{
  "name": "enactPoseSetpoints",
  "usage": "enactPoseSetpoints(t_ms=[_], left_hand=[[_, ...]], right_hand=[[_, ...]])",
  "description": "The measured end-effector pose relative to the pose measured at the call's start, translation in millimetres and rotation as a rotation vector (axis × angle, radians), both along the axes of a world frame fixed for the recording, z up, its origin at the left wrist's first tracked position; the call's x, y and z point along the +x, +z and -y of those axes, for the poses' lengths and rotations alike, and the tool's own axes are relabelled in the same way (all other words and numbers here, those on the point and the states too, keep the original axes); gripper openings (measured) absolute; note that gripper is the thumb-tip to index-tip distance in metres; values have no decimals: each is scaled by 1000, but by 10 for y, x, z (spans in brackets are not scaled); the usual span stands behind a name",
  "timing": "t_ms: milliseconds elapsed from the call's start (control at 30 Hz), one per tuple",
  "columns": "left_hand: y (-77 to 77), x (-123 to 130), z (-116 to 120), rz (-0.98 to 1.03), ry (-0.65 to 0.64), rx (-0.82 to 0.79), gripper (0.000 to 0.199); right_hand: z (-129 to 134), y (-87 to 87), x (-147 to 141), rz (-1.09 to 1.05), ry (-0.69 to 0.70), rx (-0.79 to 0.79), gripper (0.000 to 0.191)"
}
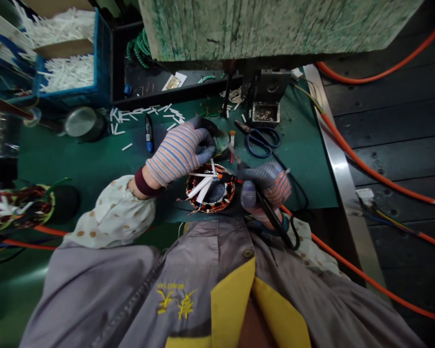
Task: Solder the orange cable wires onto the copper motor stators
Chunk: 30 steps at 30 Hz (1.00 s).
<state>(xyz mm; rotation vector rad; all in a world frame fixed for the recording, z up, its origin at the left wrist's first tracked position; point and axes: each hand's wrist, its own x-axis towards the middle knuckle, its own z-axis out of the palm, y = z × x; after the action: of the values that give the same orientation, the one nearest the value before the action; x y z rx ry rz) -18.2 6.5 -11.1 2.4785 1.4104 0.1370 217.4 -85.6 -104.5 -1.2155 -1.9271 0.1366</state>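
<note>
My left hand (183, 147), in a striped glove with dark fingertips, is closed in a pinch above the wound motor stator (217, 205). What its fingers hold is too small to make out, with thin wires close to them. My right hand (266, 186), gloved too, is wrapped round the black handle of a soldering iron (273, 222). The iron's grey tip points up and left toward my left fingertips, with a faint haze there. Copper windings ring the stator, and white sleeves (203, 187) lie across its top. An orange-and-black lead (226, 178) crosses its right rim.
Blue-handled scissors (263, 141) and a metal iron stand (266, 111) are at the right. Behind my left hand lie a marker (149, 133) and loose white sleeves. A blue bin (101, 53) stands back left, a second stator (43, 208) left. A board overhangs the back.
</note>
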Motion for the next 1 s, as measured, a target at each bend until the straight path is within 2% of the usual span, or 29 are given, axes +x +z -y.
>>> enactPoseSetpoints(t_ms=[67,133,267,400,567,767,1000], left_hand=[[59,0,-11,-72,-23,-16,34],[108,18,-21,-138,-24,-24,35],[146,60,-32,-204,-21,-15,35],[118,52,-38,-208,-23,12,33],[51,14,-20,-147,0,35,31],[-23,41,26,-76,31,83,30],[-37,21,30,8,51,58,29]], right_hand=[[76,-8,5,-112,-39,168,26],[85,5,-10,-147,-8,224,23],[38,16,-25,-114,11,198,25],[51,-26,2,-101,9,185,29],[63,-34,-5,-65,1,143,33],[32,32,-58,-170,-17,184,32],[70,-8,-50,-147,-76,73,38]])
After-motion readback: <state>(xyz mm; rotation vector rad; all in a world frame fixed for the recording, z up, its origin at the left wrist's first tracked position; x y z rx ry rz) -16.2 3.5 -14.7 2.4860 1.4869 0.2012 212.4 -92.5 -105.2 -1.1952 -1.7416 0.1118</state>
